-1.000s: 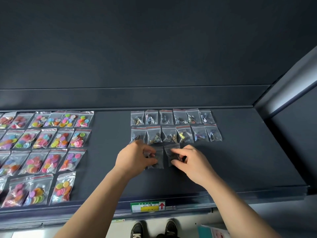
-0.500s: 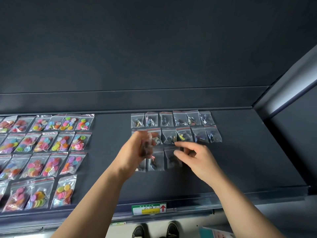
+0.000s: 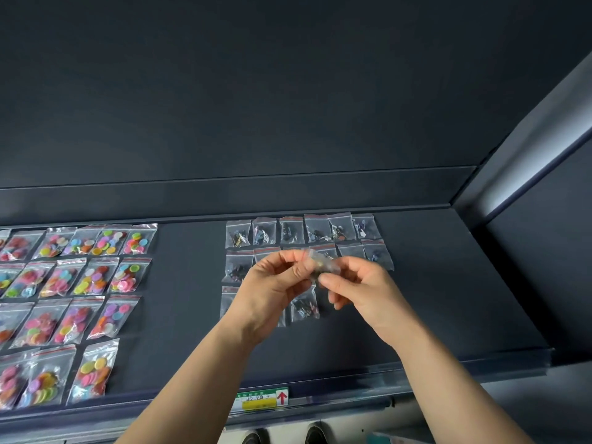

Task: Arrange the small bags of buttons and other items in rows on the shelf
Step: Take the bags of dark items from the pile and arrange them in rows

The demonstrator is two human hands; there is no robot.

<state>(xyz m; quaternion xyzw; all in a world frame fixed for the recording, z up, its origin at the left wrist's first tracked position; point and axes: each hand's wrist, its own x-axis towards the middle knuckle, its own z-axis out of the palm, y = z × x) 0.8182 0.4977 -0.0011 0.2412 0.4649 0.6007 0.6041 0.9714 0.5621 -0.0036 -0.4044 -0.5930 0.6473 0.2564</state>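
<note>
Pinching small bag (image 3: 324, 265), left hand (image 3: 275, 291), right hand (image 3: 363, 286), fingers curled

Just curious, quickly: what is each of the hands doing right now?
Left hand: fingers curled, pinching a small clear bag held above the shelf.
Right hand: pinching the same bag from its other side.

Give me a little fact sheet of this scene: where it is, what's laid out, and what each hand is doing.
Setting: dark shelf, seen from above
Left side: bags of colourful buttons, laid in rows
Right side: smaller bags of dark items; back row of six, nearer rows partly hidden by the hands
Held: small clear bag, above the shelf
Left hand: pinches the bag
Right hand: pinches the same bag
Front edge: label with red arrow
</note>
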